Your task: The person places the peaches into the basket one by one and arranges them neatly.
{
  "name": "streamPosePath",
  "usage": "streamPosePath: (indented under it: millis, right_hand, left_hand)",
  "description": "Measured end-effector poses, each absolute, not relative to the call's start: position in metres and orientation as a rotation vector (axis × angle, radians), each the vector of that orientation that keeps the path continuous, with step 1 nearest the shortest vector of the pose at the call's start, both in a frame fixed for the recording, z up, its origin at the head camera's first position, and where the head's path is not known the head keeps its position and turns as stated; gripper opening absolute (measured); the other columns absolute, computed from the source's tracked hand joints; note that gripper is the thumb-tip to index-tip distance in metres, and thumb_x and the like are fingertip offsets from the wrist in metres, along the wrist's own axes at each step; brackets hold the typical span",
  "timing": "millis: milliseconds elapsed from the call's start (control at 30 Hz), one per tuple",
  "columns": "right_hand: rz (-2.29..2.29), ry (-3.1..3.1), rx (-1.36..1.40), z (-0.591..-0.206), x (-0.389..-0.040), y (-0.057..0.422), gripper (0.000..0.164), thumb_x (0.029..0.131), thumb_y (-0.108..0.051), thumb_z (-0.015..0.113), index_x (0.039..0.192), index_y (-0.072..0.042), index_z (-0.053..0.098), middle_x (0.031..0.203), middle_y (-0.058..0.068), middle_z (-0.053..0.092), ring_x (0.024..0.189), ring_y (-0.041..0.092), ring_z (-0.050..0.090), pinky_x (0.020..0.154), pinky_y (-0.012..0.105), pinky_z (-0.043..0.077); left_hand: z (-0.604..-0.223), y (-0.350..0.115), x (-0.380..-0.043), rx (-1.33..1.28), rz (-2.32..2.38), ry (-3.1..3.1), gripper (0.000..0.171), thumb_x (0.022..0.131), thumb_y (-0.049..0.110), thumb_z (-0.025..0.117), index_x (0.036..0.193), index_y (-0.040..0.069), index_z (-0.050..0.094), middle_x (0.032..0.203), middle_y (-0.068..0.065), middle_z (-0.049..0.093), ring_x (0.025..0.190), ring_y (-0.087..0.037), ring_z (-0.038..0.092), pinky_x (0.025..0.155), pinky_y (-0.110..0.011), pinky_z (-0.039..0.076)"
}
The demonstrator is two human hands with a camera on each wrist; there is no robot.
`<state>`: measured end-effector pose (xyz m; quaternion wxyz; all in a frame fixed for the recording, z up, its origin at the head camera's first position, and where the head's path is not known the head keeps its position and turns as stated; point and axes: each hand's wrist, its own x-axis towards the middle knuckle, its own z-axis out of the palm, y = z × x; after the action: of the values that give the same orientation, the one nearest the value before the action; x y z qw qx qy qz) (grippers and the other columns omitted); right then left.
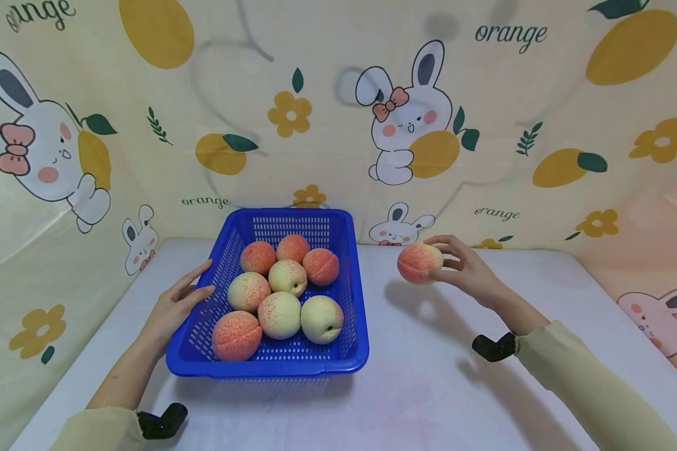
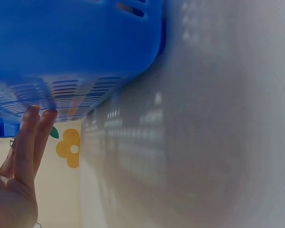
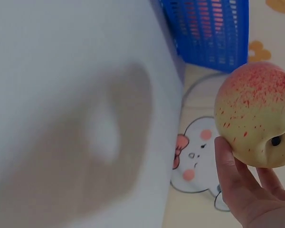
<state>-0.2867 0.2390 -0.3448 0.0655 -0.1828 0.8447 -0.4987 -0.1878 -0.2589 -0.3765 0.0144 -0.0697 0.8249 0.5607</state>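
In the head view my right hand (image 1: 467, 270) holds a red and cream peach (image 1: 417, 264) above the table, to the right of the basket. The right wrist view shows the stem end of this peach (image 3: 256, 116) between the fingers and thumb. My left hand (image 1: 175, 307) is at the left side of a blue plastic basket (image 1: 338, 366). Its fingers are fairly straight and touch the outer mesh wall, while one digit reaches over the rim. Inside the basket lie several peaches (image 1: 279, 315), some mostly red, others pale cream.
The white table (image 1: 406, 388) runs back to a cloth backdrop (image 1: 327, 163) printed with rabbits, oranges and flowers. Shadows of the right hand and peach fall on the tabletop. Both sleeve cuffs have a black device (image 1: 493, 347) beside them.
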Motion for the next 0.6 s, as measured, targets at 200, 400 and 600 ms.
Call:
streamPosePath:
  millis: [200,400,600]
  right_hand:
    - [-1.506,2.546,-0.636,-0.34,-0.283,0.231,0.056,0.085,-0.022,0.074,0.133,-0.019,0.045,0.138,0.011,0.047,0.118,0.033,0.054,0.089,0.033,0.05]
    - [-1.477,2.549,-0.692,-0.333,-0.28,0.218,0.058,0.083,-0.023,0.075,0.133,-0.02,0.046,0.137,0.007,0.049,0.12,0.03,0.051,0.094,0.038,0.05]
    - [-1.451,2.52,-0.735,-0.323,-0.276,0.2,0.058,0.082,-0.023,0.076,0.132,-0.019,0.046,0.134,0.005,0.049,0.122,0.034,0.049,0.093,0.048,0.05]
  left_hand:
    - [-0.376,-0.259,-0.188,-0.213,1.757,2.56,0.064,0.097,0.043,0.052,0.153,0.031,0.022,0.14,-0.027,0.044,0.096,-0.017,0.063,0.075,-0.035,0.058]
    - [-0.377,-0.259,-0.189,-0.232,1.719,2.572,0.065,0.096,0.045,0.051,0.153,0.033,0.021,0.144,-0.025,0.04,0.107,-0.025,0.059,0.079,-0.037,0.057]
    - [-0.377,-0.259,-0.189,-0.238,1.704,2.586,0.065,0.096,0.046,0.051,0.153,0.033,0.021,0.145,-0.025,0.039,0.112,-0.028,0.057,0.08,-0.036,0.057]
